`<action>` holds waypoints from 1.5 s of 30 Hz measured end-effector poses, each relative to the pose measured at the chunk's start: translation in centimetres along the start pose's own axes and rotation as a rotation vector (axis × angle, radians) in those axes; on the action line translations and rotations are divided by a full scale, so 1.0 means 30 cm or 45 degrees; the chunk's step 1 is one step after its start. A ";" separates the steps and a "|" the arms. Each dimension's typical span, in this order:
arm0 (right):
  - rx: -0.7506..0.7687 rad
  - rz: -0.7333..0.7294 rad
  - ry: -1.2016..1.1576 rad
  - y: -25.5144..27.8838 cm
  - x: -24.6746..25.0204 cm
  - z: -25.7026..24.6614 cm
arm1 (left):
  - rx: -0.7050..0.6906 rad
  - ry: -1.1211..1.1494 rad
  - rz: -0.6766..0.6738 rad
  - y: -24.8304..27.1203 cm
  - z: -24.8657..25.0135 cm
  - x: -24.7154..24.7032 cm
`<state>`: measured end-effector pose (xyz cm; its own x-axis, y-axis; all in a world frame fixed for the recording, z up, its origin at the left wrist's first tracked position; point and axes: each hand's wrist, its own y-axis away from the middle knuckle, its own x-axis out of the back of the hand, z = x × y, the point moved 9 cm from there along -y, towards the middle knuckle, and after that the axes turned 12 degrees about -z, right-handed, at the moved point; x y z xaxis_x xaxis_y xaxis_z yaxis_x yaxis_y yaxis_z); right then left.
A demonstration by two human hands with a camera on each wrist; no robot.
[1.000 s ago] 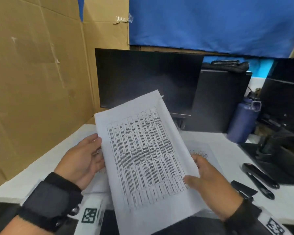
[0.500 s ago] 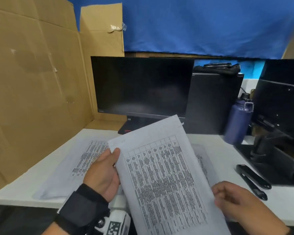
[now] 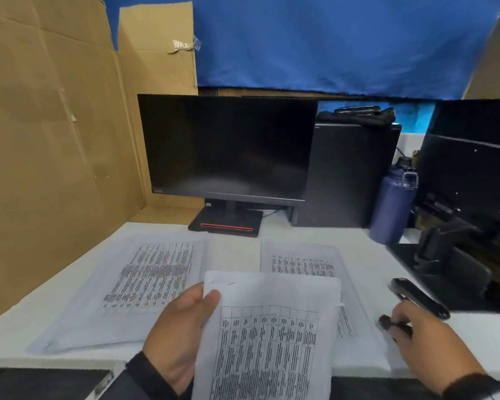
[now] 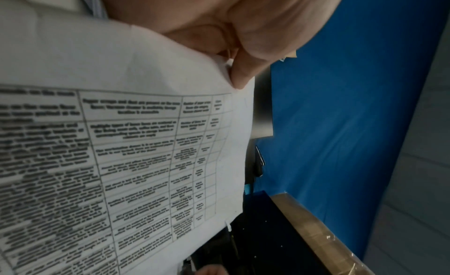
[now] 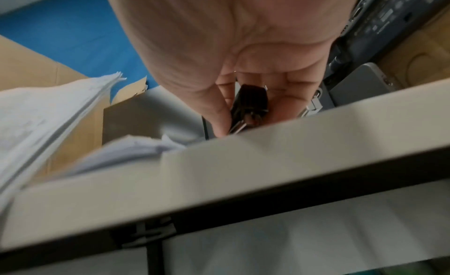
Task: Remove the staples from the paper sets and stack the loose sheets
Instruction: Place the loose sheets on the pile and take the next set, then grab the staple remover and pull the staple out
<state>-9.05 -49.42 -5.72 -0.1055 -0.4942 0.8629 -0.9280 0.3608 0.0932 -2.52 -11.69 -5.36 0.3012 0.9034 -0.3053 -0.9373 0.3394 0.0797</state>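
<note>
My left hand [image 3: 205,303] holds a stapled paper set [image 3: 272,336] by its top left corner, thumb on top, low over the table's front edge. A staple [image 3: 231,283] shows near that corner. In the left wrist view the thumb [image 4: 239,75] presses the printed sheet [image 4: 146,144]. My right hand [image 3: 399,320] is out to the right on the table, its fingers curled round a small black staple remover [image 3: 386,323]. The right wrist view shows the staple remover [image 5: 250,104] pinched between thumb and fingers.
Two paper stacks lie on the white table [image 3: 234,252]: one at left [image 3: 150,278], one at centre right [image 3: 300,262]. A black stapler [image 3: 419,300] lies just beyond my right hand. A monitor [image 3: 228,145], a computer tower [image 3: 347,174] and a blue bottle [image 3: 393,203] stand behind.
The paper set came down from in front of my face to the table's front edge. My right hand let go of it and moved right onto the staple remover.
</note>
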 end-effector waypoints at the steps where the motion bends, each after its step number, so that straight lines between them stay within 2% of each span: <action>1: 0.012 -0.004 -0.067 0.003 0.012 -0.011 | -0.012 -0.019 0.005 0.003 0.004 -0.007; 3: 0.067 0.024 -0.252 0.014 0.046 -0.053 | -0.023 -0.055 0.012 0.008 0.010 -0.026; 5: 0.191 0.126 -0.391 0.061 0.092 -0.133 | -0.020 -0.057 0.007 0.015 0.011 -0.048; 8: 0.596 0.376 -0.394 0.215 0.147 -0.318 | -0.014 -0.012 -0.046 0.030 0.008 -0.089; 10: 0.819 0.364 -0.388 0.311 0.113 -0.419 | -0.014 -0.005 -0.102 0.043 0.005 -0.126; 11: 0.871 0.318 -0.390 0.337 0.078 -0.447 | -0.015 -0.005 -0.133 0.050 0.004 -0.144; 14: 0.874 0.202 -0.483 0.357 -0.011 -0.477 | 0.002 0.046 -0.250 0.078 0.000 -0.204; 18: 0.859 0.246 -0.545 0.375 -0.024 -0.475 | 0.027 0.092 -0.420 0.115 0.004 -0.271; 21: 0.860 0.229 -0.623 0.381 -0.008 -0.472 | 0.026 0.072 -0.471 0.129 0.002 -0.299; 27: 0.942 0.261 -0.555 0.415 -0.017 -0.500 | 0.041 0.090 -0.375 0.125 -0.014 -0.289; 33: 0.915 0.283 -0.599 0.414 -0.038 -0.497 | 0.021 0.097 -0.379 0.121 -0.003 -0.280; 42: 0.857 0.281 -0.731 0.408 -0.061 -0.478 | -0.080 -0.087 -0.304 0.130 0.006 -0.276; 45: 0.895 0.317 -0.657 0.412 -0.062 -0.487 | -0.093 -0.108 -0.297 0.128 0.009 -0.277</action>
<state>-15.10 -32.48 1.10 -0.3225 -0.8207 0.4717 -0.8431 0.0224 -0.5374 -8.59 -17.83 -2.25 0.5214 0.8227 -0.2264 -0.8500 0.5241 -0.0530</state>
